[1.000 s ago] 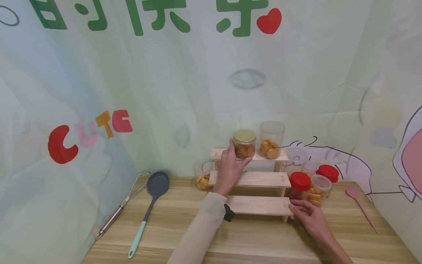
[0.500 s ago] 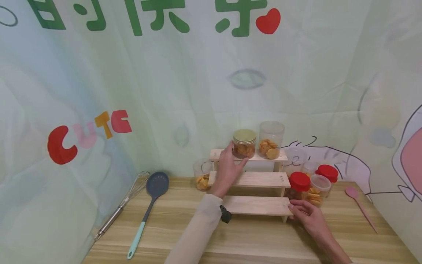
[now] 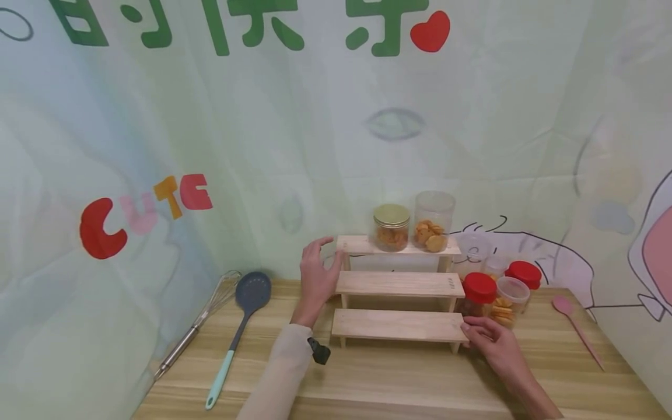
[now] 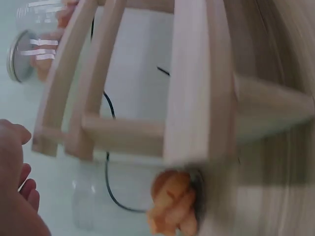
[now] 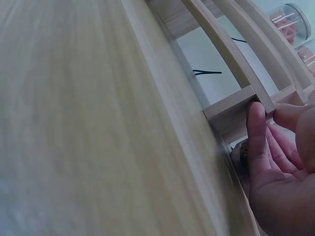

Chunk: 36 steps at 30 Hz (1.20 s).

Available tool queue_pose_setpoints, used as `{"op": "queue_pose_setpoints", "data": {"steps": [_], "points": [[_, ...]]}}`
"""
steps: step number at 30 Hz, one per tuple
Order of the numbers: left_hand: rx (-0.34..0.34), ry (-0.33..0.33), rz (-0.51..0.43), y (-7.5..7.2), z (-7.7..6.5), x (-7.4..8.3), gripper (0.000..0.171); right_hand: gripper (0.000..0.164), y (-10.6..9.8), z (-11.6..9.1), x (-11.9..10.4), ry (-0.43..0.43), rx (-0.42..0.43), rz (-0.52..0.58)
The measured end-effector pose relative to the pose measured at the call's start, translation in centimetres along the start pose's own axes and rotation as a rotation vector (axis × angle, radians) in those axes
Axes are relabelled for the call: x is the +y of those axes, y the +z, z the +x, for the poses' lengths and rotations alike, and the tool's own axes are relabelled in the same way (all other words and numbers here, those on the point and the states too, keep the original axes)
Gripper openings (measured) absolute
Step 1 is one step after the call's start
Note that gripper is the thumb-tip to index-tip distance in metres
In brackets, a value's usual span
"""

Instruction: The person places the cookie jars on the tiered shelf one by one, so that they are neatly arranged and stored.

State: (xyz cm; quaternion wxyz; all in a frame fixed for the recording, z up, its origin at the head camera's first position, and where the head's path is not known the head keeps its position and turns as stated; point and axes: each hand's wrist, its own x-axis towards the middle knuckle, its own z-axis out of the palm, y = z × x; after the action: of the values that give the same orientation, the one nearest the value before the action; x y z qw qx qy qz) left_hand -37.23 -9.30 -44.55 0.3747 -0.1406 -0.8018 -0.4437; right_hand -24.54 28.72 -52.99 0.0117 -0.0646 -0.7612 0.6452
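A three-tier wooden shelf [image 3: 397, 324] stands on the table. On its top tier, a gold-lidded jar of cookies [image 3: 391, 233] sits beside a taller clear jar [image 3: 433, 224] that also holds cookies. My left hand [image 3: 317, 277], empty with fingers loosely bent, hovers at the shelf's left end. It covers most of another clear cookie jar, whose orange-brown cookies [image 4: 172, 201] show in the left wrist view. At the opposite end my right hand [image 3: 496, 350] pinches the lowest board between thumb and fingers, as the right wrist view [image 5: 275, 142] shows too.
Right of the shelf stand several jars, among them a red-lidded jar [image 3: 479, 290], another red-lidded one [image 3: 524, 274] and a white-lidded cookie jar [image 3: 508, 300]. A pink spoon [image 3: 574, 326] lies farther right. A whisk [image 3: 196, 324] and a slotted skimmer [image 3: 238, 326] lie left.
My left hand has let go of the gold-lidded jar on the top tier and moved left, off the shelf. My right hand has stayed at the lowest board.
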Motion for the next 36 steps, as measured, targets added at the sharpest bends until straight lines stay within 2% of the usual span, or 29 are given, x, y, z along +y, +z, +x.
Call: {"op": "queue_pose_setpoints", "data": {"steps": [3, 7, 10, 13, 17, 24, 29, 36], "points": [[-0.031, -0.067, 0.018, -0.7, -0.2, -1.6, 0.045, 0.051, -0.1, 0.0, 0.2, 0.01, 0.001, -0.002], [-0.126, -0.215, 0.042, -1.3, -0.6, -3.3, 0.064, 0.052, -0.1, 0.0, 0.3, 0.019, -0.002, -0.004], [-0.182, -0.305, 0.039, -1.5, -1.1, -4.2, 0.072, 0.052, -0.1, 0.0, 0.4, 0.022, -0.008, -0.006], [-0.222, -0.342, 0.025, -1.7, -1.7, -4.9, 0.076, 0.052, -0.1, -0.1, 0.4, 0.02, -0.009, -0.008], [-0.252, -0.339, 0.03, -2.1, -2.4, -5.8, 0.08, 0.051, 0.0, -0.2, 0.5, 0.012, -0.009, -0.004], [-0.214, -0.291, 0.057, -2.9, -2.7, -7.0, 0.078, 0.051, -0.1, 0.0, 0.4, -0.003, -0.011, 0.028], [-0.207, -0.27, 0.061, -2.8, -2.7, -7.6, 0.088, 0.052, -0.2, 0.0, 0.3, 0.001, -0.008, 0.018], [-0.223, -0.344, 0.057, -2.6, -2.9, -7.5, 0.092, 0.055, -0.2, 0.0, 0.1, 0.028, -0.015, -0.006]]}}
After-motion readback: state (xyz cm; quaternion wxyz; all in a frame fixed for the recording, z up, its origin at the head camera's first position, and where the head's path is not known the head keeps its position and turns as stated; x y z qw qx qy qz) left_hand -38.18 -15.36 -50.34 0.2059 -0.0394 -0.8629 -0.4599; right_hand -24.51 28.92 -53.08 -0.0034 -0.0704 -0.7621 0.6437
